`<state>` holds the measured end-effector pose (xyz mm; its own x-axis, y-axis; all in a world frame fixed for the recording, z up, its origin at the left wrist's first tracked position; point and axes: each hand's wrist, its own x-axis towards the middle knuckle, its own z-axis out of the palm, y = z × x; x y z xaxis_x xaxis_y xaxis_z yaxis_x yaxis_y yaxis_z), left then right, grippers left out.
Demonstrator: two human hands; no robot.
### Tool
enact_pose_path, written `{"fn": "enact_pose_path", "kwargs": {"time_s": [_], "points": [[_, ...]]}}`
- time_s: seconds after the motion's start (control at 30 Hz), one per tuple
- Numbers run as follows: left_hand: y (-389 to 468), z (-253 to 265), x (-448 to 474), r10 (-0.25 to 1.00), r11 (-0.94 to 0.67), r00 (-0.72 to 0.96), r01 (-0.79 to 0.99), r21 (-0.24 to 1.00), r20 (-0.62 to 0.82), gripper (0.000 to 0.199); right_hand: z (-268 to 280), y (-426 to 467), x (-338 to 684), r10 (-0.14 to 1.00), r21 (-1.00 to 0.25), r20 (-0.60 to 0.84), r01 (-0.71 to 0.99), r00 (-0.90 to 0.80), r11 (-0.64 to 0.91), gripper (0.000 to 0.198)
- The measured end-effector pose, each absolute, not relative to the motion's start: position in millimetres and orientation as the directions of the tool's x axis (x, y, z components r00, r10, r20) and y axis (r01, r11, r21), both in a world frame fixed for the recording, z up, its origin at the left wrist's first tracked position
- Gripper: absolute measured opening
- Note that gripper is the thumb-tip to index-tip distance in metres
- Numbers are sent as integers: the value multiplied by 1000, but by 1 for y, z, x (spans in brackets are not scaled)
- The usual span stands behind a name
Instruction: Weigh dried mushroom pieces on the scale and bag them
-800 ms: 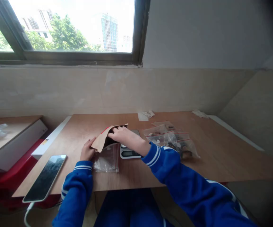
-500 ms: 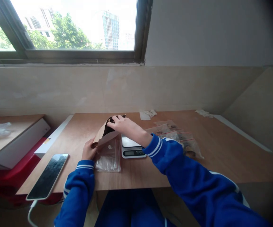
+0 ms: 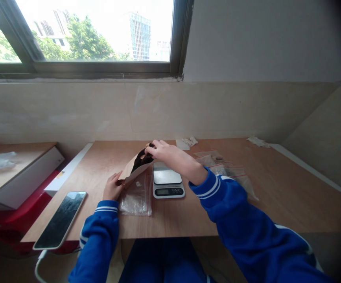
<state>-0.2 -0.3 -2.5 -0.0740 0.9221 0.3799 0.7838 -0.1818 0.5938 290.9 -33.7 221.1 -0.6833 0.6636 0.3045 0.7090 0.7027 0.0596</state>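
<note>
The brown paper pouch (image 3: pixel 136 167) has tilted up off the scale (image 3: pixel 168 180) — its platform now shows bare. The right hand (image 3: pixel 170 155) pinches the pouch's far mouth; the left hand (image 3: pixel 113 188) grips its near end.

The table (image 3: pixel 170 220) is wood-grain board, smooth with a dull sheen. The brown bag (image 3: pixel 135 169) looks like matt kraft paper, dark inside. Beneath it lies a clear, glossy, crinkled plastic pouch (image 3: pixel 136 198). The scale (image 3: pixel 167 180) has a brushed, metal-looking platform and a pale plastic body. Toward the right edge lie more shiny clear plastic bags (image 3: pixel 232 173). The phone (image 3: pixel 61 218) at the front left corner has a glossy glass face. Both sleeves are blue knit cloth.
</note>
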Motion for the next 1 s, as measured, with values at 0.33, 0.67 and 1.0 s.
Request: {"fn": "enact_pose_path", "kwargs": {"time_s": [0.33, 0.67, 1.0], "points": [[-5, 3, -1, 931, -158, -70, 808, 568, 358, 31, 170, 1, 342, 700, -566, 606, 414, -376, 713, 29], [-11, 14, 3, 934, -109, -122, 797, 594, 335, 47, 61, 26, 349, 862, -787, 264, 421, -432, 452, 21], [-9, 11, 0, 934, -147, -83, 797, 586, 347, 46, 49, 33, 350, 889, -851, 240, 356, -390, 386, 55]]}}
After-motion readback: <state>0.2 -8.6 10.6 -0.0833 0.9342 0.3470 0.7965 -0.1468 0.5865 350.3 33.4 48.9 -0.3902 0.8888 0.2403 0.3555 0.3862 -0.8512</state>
